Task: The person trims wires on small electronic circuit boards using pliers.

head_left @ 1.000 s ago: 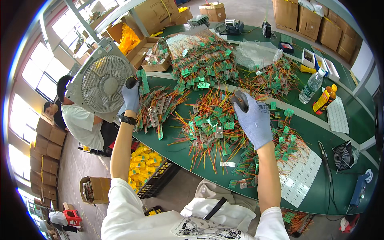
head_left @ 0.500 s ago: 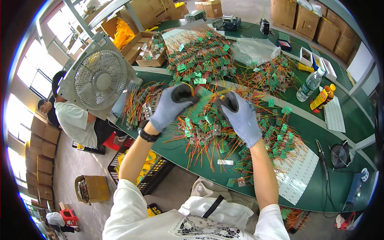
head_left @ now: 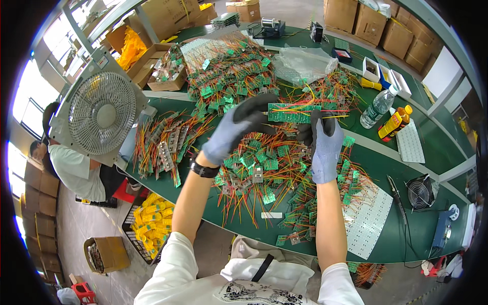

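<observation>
Head view: nearest, below the table, a black crate point(head_left: 136, 246) holds yellow pieces point(head_left: 152, 218). Along the near part of the green table point(head_left: 422, 223) lie a small white strip point(head_left: 271, 215) and a white dotted sheet point(head_left: 368, 223), with a pen-shaped tool point(head_left: 396, 195) to its right.

Further in, a loose heap of small boards point(head_left: 258, 175) with red and yellow wires spreads out, and a smaller bunch point(head_left: 168, 147) lies to its left. Above the heap's far side, a long green board point(head_left: 292, 114) with wires is up in the gloved hands. The right hand point(head_left: 326, 145) grips its right end between thumb and fingers. The left hand point(head_left: 236, 124) has thumb and fingers parted around its left end; whether they touch it, I cannot tell.

Beyond, a clear bottle point(head_left: 376, 109) stands just beside a yellow one point(head_left: 394, 124). A big fan point(head_left: 104, 112) is at left. Farther back are a larger heap point(head_left: 231, 76), a clear plastic bag point(head_left: 300, 66), and finally cardboard boxes point(head_left: 368, 28).
</observation>
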`<act>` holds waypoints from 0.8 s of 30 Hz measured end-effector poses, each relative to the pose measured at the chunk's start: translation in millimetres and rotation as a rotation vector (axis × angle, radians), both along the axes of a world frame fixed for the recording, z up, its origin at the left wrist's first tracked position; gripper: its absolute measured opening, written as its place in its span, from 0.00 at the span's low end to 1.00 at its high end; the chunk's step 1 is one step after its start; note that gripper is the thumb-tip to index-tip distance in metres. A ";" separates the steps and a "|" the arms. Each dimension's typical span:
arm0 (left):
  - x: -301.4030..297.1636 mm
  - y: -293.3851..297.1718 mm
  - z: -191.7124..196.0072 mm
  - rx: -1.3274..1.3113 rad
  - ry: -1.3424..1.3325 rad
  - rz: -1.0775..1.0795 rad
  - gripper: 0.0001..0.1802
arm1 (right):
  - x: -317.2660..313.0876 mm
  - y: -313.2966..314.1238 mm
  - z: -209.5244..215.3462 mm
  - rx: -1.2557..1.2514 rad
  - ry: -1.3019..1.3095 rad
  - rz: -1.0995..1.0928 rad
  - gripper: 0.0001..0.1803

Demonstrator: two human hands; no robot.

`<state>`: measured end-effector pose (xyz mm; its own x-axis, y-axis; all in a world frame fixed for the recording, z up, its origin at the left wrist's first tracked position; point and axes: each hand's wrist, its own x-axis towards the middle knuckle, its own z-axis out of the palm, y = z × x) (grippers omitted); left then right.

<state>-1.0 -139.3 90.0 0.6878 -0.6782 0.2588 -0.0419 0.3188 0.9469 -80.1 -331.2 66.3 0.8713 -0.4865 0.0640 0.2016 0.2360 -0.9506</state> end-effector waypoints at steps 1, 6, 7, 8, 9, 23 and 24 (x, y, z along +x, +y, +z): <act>4.0 -15.1 -3.2 0.065 -0.003 0.034 0.27 | 0.6 -3.0 -1.0 -0.027 0.014 -0.041 0.07; 18.7 -50.6 3.8 0.215 -0.155 0.126 0.18 | 4.9 -12.7 -14.5 -0.006 0.006 -0.164 0.12; 21.1 -52.9 2.6 0.211 -0.154 0.119 0.18 | 5.7 -15.6 -13.5 -0.010 0.007 -0.171 0.12; 22.4 -54.5 0.5 0.210 -0.194 0.076 0.16 | 5.3 -19.4 -10.4 -0.003 0.086 -0.126 0.13; 22.8 -56.4 -2.9 0.210 -0.230 0.032 0.15 | 4.9 -22.6 -10.0 0.006 0.169 -0.081 0.13; 7.5 -84.5 -26.9 0.389 -0.081 0.145 0.16 | 14.8 -30.9 -48.9 -0.761 0.067 -0.487 0.07; 5.2 -86.1 -26.3 0.427 -0.213 0.232 0.15 | 13.8 -34.6 -51.1 -1.000 0.051 -0.496 0.07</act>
